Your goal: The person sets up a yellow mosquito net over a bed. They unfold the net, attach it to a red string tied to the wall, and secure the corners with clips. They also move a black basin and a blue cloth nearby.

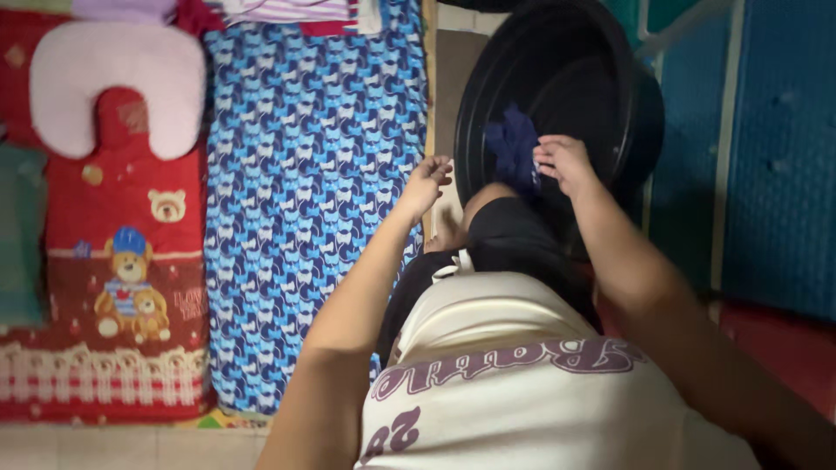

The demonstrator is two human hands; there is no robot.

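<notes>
Right hand (564, 163) on dark blue cloth (514, 150)

Person, lower centre of frame: cream short-sleeved cotton shirt (522, 383) with purple lettering and numerals; black garment (514, 239) below it at mid-frame; both forearms bare, no jewellery visible.

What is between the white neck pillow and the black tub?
In the head view, a blue patterned mattress lies between the white neck pillow and the black tub.
</notes>
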